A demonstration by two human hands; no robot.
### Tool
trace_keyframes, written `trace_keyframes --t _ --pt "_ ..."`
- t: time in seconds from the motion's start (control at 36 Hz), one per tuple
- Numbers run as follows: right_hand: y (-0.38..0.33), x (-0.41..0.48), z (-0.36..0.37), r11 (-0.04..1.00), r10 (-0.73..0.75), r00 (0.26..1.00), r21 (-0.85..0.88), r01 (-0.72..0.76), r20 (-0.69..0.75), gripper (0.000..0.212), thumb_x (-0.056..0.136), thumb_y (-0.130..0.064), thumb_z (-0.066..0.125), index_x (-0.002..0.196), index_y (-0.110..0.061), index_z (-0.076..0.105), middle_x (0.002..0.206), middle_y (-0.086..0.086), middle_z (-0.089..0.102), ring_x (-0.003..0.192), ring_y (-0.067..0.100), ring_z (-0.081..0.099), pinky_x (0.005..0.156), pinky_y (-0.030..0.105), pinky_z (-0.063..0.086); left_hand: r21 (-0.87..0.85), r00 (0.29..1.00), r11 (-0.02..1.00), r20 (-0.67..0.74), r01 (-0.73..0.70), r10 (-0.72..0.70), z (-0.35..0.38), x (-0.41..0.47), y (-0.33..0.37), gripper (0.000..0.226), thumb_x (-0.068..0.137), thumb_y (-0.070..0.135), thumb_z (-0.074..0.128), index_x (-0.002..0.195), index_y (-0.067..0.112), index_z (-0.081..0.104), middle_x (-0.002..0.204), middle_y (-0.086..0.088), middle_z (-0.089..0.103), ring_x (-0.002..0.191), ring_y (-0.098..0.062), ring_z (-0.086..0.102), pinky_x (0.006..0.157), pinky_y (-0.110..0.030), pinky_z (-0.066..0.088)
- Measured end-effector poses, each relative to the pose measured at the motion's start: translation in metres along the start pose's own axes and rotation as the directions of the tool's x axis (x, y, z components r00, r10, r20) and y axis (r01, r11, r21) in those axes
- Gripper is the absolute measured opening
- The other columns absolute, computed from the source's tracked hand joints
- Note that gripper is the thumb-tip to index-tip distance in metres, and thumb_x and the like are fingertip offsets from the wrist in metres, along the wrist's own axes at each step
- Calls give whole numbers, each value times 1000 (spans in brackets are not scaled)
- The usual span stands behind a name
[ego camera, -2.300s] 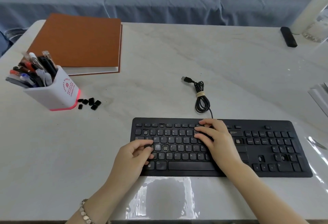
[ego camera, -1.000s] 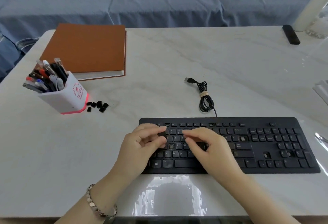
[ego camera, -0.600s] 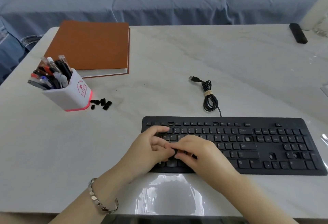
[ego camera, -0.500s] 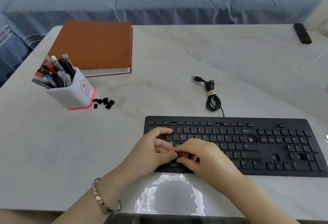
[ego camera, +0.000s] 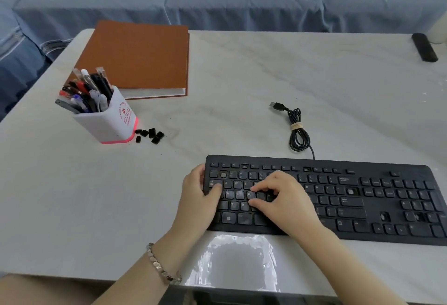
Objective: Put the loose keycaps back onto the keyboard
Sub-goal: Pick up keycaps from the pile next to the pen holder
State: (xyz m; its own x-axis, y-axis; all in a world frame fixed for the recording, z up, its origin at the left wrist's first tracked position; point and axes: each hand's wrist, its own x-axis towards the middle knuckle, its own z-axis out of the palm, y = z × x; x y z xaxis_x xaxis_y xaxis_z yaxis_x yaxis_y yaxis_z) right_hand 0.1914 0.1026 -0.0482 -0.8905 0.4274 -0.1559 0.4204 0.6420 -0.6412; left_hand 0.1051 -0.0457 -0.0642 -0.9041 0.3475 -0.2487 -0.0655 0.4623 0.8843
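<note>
The left hand (ego camera: 199, 198) is gripping the keyboard (ego camera: 350, 210) by its left end, thumb lying over the keys, while the right hand (ego camera: 287, 200) is resting bent fingers on the letter rows, index tip and thumb close together near D and F; whether they are pinching a keycap I cannot tell. The hands are sitting near each other but not touching. The loose keycaps (ego camera: 150, 135) are lying in a small heap on the table (ego camera: 242, 75), just beside the pen cup (ego camera: 108, 123), well apart from the keyboard.

Pen holder (ego camera: 108, 120) — just beside keycaps (ego camera: 150, 135)
</note>
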Motion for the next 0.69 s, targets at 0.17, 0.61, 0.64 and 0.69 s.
trace_keyframes --t 0.17,0.61,0.64,0.69 --pt "0 0 5 1000 15 1000 -16 -16 -23 17 74 -31 75 91 -33 71 81 -22 45 93 1 39 74 18 31 47 1000 999 13 -11 10 12 -2 -2 56 92 8 54 143 14 31 130 7 33 113 0 33 79 8 20" --pt "2 7 8 996 65 998 67 -64 -6 19 65 -26 83 81 -26 73 78 -19 50 91 12 50 79 25 39 140 997 990 -64 -23 33 23 0 -5 70 73 20 72 134 12 40 126 -5 45 122 -17 36 104 -39 35" --pt "1 8 8 995 69 998 70 -70 8 19 64 -26 83 79 -27 73 78 -18 51 92 13 51 80 28 41 157 997 987 -67 -20 31 24 1 -5 74 71 25 74 135 11 39 128 -6 45 123 -18 36 104 -40 35" --pt "0 11 5 994 84 996 63 -86 39 20 62 -26 84 71 -33 68 79 -15 52 92 15 53 80 32 45 192 997 981 -76 -9 24 27 1 -3 82 67 32 77 135 11 38 129 -6 46 124 -21 36 104 -42 35"
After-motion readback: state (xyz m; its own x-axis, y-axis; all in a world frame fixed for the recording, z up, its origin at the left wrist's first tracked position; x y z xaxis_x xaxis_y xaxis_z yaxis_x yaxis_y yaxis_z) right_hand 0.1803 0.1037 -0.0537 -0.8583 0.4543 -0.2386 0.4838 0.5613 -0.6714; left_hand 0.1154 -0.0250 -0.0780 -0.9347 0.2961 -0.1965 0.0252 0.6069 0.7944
